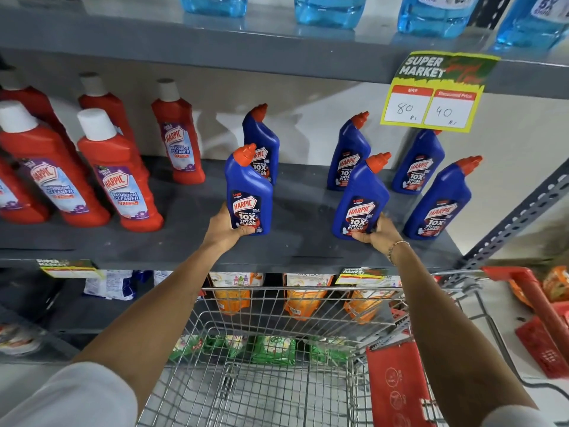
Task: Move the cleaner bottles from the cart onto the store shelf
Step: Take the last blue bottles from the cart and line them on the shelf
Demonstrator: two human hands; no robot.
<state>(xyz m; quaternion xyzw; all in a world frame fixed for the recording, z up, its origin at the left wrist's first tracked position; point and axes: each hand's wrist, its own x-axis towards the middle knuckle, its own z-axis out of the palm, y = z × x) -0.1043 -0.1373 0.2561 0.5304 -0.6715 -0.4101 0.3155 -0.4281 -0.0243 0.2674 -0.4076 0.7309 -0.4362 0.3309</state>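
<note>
The top edge is cutting off the clear blue bottles (326,9) on the upper shelf, and the left edge is slicing through the outermost red bottles (12,195). The price sign (437,90) is hiding the cap of one blue bottle (418,163) behind it. Behind the cart's wire wall (277,306), orange pouches (303,298) and green packs (274,348) are showing only partly, their print blurring beyond reading.

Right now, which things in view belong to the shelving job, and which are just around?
Job:
- blue bottle in left hand
- blue bottle in right hand
- grey shelf
- wire cart

Just around:
- red bathroom cleaner bottles
- price tag
- orange pouches below
</note>
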